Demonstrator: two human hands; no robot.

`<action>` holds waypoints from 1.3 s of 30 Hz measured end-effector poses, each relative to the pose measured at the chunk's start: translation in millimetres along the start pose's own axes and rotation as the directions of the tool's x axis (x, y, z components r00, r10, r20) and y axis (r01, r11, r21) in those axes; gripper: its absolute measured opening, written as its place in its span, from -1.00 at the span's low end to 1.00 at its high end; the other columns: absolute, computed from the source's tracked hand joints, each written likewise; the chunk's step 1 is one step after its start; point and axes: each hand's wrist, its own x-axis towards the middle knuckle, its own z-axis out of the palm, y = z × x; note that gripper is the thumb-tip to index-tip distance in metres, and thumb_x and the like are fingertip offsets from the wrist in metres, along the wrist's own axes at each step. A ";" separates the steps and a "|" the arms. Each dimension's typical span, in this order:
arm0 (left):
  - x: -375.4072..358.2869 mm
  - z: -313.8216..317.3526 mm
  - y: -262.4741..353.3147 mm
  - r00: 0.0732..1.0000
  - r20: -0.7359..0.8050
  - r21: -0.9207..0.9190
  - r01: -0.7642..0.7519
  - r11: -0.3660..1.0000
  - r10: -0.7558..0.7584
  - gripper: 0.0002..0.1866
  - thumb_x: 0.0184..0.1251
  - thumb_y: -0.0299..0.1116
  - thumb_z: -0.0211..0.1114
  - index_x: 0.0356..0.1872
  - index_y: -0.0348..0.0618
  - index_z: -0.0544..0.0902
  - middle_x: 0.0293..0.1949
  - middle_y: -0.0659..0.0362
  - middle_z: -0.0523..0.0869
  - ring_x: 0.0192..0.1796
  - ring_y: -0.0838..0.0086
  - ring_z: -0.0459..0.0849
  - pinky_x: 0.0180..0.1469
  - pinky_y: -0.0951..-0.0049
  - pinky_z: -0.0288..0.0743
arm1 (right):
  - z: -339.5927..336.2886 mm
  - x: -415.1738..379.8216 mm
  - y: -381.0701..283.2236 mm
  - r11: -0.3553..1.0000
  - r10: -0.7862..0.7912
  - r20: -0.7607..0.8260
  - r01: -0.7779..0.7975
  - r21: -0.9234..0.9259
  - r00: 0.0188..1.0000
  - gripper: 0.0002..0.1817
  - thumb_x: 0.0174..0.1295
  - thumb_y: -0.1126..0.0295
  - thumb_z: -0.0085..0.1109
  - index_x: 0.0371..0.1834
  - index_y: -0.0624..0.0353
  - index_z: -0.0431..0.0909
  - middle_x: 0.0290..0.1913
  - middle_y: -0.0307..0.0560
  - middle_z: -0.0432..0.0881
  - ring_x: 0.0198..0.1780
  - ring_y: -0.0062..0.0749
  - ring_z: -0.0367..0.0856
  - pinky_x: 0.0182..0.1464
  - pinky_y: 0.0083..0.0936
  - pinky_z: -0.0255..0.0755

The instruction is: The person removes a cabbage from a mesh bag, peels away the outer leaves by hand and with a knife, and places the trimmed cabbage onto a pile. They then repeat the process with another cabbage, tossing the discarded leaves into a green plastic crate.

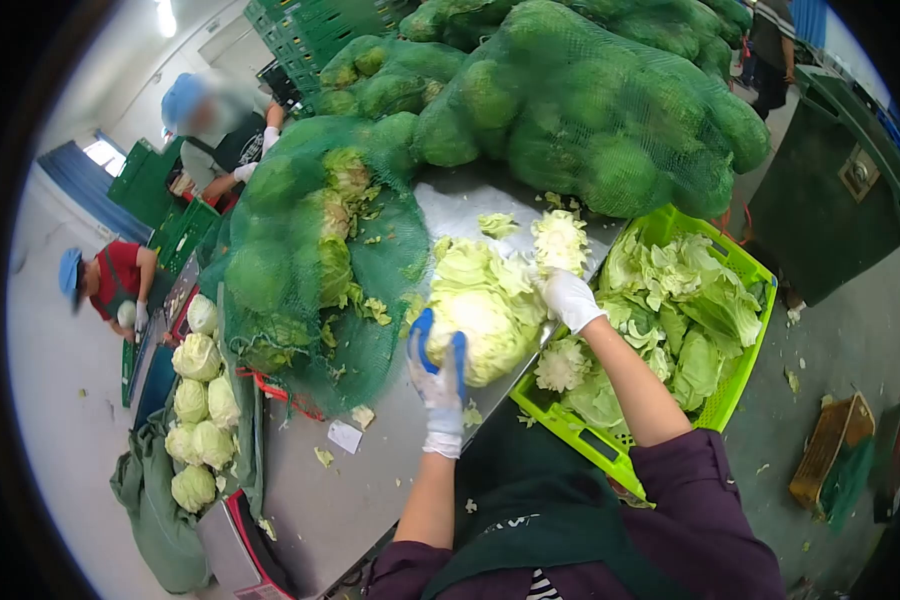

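A pale green cabbage with loose outer leaves rests on the metal table in front of me. My left hand, in a white glove with blue on the fingers, grips its near left side with thumb and fingers apart. On the right, my right hand in a white glove is closed at the cabbage's edge. Its fingertips are partly hidden, and I cannot make out what they hold. A pale frilly leaf piece lies just beyond that hand.
Green net sacks of cabbages are heaped at the back; an opened net lies left. A lime-green crate of leaves stands right. Several cabbages line the left. Two people work beyond; a dark green bin stands right.
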 end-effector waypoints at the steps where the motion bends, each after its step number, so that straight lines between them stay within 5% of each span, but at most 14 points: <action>1: 8.2 -6.8 -4.5 0.979 -0.001 -0.301 0.192 0.934 -0.202 -0.48 0.25 -0.39 0.35 0.19 -0.25 0.37 0.25 0.04 0.38 0.21 0.33 0.43 0.19 0.32 0.44 | 1.3 -6.4 -0.4 0.980 0.118 -0.055 -0.107 0.169 0.992 -0.45 0.30 -0.08 -0.03 -0.14 0.28 0.57 -0.45 0.20 0.65 -0.34 0.05 0.64 -0.20 -0.17 0.49; 5: 4.0 -18.2 2.8 0.906 -0.106 -0.458 0.322 0.829 -0.410 -0.45 0.26 -0.30 0.36 0.23 -0.18 0.36 0.16 0.08 0.46 0.18 0.35 0.48 0.14 0.36 0.48 | -5.3 -70.7 -53.6 0.859 0.189 -0.260 -0.031 0.511 0.947 -0.33 0.16 -0.16 0.18 0.07 0.23 0.42 -0.35 0.17 0.67 -0.26 0.01 0.67 -0.18 -0.20 0.51; 6: -1.5 -16.4 4.4 0.862 -0.130 -0.488 0.375 0.789 -0.490 -0.43 0.26 -0.29 0.36 0.25 -0.16 0.35 0.12 0.10 0.49 0.17 0.35 0.49 0.13 0.37 0.48 | -5.7 -88.7 -68.2 0.776 0.154 0.041 -0.146 0.614 0.987 -0.21 0.14 -0.21 0.18 0.22 0.22 0.33 -0.29 0.18 0.68 -0.24 -0.02 0.68 -0.15 -0.25 0.52; 7: -9.1 -18.1 6.6 0.864 -0.126 -0.489 0.374 0.788 -0.488 -0.43 0.26 -0.29 0.36 0.25 -0.16 0.35 0.12 0.10 0.49 0.17 0.35 0.49 0.13 0.37 0.48 | 40.7 -92.2 -63.3 0.894 -0.015 -0.275 0.136 0.426 0.961 -0.08 0.11 -0.24 0.19 0.37 0.20 0.19 -0.24 0.15 0.69 -0.28 -0.04 0.67 -0.16 -0.29 0.53; 9: -29.3 -25.5 13.8 0.786 0.068 -0.242 0.610 0.754 -0.614 -0.54 0.34 -0.26 0.26 0.19 -0.21 0.39 0.06 0.09 0.57 0.12 0.36 0.54 -0.01 0.22 0.56 | 39.1 -91.3 -74.4 0.915 -0.026 -0.334 0.157 0.371 0.942 -0.02 0.08 -0.22 0.23 0.44 0.18 0.12 -0.22 0.06 0.70 -0.38 -0.25 0.67 -0.23 -0.41 0.54; 10: -34.4 -29.4 20.2 0.785 0.070 -0.242 0.612 0.753 -0.615 -0.54 0.34 -0.26 0.26 0.19 -0.21 0.39 0.06 0.09 0.57 0.12 0.36 0.54 -0.01 0.22 0.56 | 21.5 -84.0 -67.9 0.837 0.021 -0.124 0.050 0.545 0.992 -0.02 0.07 -0.20 0.27 0.44 0.18 0.13 -0.23 0.02 0.70 -0.44 -0.35 0.64 -0.27 -0.46 0.53; 12: -33.6 -34.4 34.2 0.913 0.408 0.105 -0.038 0.994 -0.008 -0.62 0.35 -0.32 0.23 0.13 -0.20 0.46 0.04 0.05 0.60 0.09 0.30 0.56 -0.01 0.25 0.54 | -0.3 -63.5 -44.5 0.730 -0.040 0.090 -0.032 0.683 0.995 -0.04 0.05 -0.11 0.34 0.43 0.17 0.17 -0.25 -0.05 0.70 -0.57 -0.57 0.53 -0.38 -0.57 0.50; 13: -19.2 -31.5 42.5 0.911 0.413 0.100 -0.036 0.994 -0.008 -0.62 0.35 -0.32 0.23 0.13 -0.20 0.46 0.04 0.05 0.60 0.09 0.30 0.56 -0.01 0.25 0.54 | -6.9 -62.3 -44.6 0.732 -0.035 0.088 -0.035 0.680 0.996 -0.04 0.05 -0.11 0.34 0.43 0.17 0.17 -0.25 -0.05 0.70 -0.57 -0.57 0.53 -0.38 -0.57 0.50; 15: 28.0 -16.2 52.9 0.841 0.360 0.483 -0.538 0.691 0.403 -0.64 0.23 -0.38 0.28 0.06 -0.23 0.56 0.04 -0.05 0.58 0.08 0.11 0.56 0.13 0.19 0.41 | -19.8 -65.5 -44.6 0.736 -0.033 0.248 -0.144 0.661 0.968 -0.09 0.09 -0.07 0.32 0.43 0.15 0.18 -0.33 -0.08 0.69 -0.61 -0.56 0.48 -0.42 -0.54 0.47; 20: 71.3 11.6 -11.2 0.899 0.391 0.518 -0.392 0.760 0.197 -0.65 0.32 -0.19 0.18 0.05 -0.12 0.61 0.06 0.00 0.61 0.12 0.15 0.53 0.23 0.21 0.31 | -22.9 -88.5 -48.8 0.886 -0.016 0.112 -0.038 0.462 0.994 -0.33 0.43 -0.05 -0.30 0.49 0.08 -0.03 -0.53 0.15 0.60 -0.56 -0.08 0.59 -0.34 -0.24 0.47; 25: 73.1 15.2 -5.9 0.934 0.356 0.247 -0.099 0.964 0.005 -0.65 0.33 -0.20 0.20 0.01 -0.20 0.62 0.02 0.01 0.64 0.10 0.17 0.55 0.21 0.28 0.34 | -4.8 -87.3 -54.7 0.990 0.030 0.004 -0.030 0.137 1.000 -0.30 0.41 -0.10 -0.27 0.48 0.07 -0.03 -0.54 0.21 0.61 -0.43 0.20 0.60 -0.33 -0.05 0.46; 33: 38.6 18.3 -14.3 0.935 0.257 0.479 -0.342 0.809 0.244 -0.67 0.36 -0.35 0.19 0.08 -0.28 0.54 0.08 0.03 0.60 0.20 0.23 0.46 0.32 0.26 0.22 | 33.7 -22.1 -17.6 0.957 0.106 -0.337 -0.004 0.289 0.935 -0.30 0.42 -0.13 -0.35 0.06 0.37 0.49 -0.55 0.21 0.61 -0.42 0.18 0.62 -0.25 -0.10 0.50; 35: 25.8 5.2 -21.8 0.951 0.234 0.454 -0.289 0.843 0.201 -0.65 0.38 -0.33 0.17 0.11 -0.27 0.50 0.13 0.03 0.56 0.26 0.24 0.40 0.36 0.26 0.16 | 2.4 2.0 -19.2 0.855 0.288 0.169 -0.332 0.399 0.943 -0.23 0.41 -0.18 -0.39 -0.09 0.41 0.56 -0.47 0.28 0.63 -0.30 0.20 0.63 -0.13 -0.11 0.48; 39: 12.7 -6.1 -30.2 0.950 0.197 0.368 -0.300 0.880 0.242 -0.58 0.38 -0.29 0.16 0.18 -0.26 0.47 0.20 0.03 0.52 0.33 0.15 0.33 0.39 0.22 0.08 | 11.6 32.1 -17.4 0.995 0.076 0.049 -0.079 0.055 0.996 -0.25 0.38 -0.20 -0.33 -0.33 0.36 0.59 -0.40 0.37 0.61 -0.18 0.20 0.61 -0.09 -0.09 0.47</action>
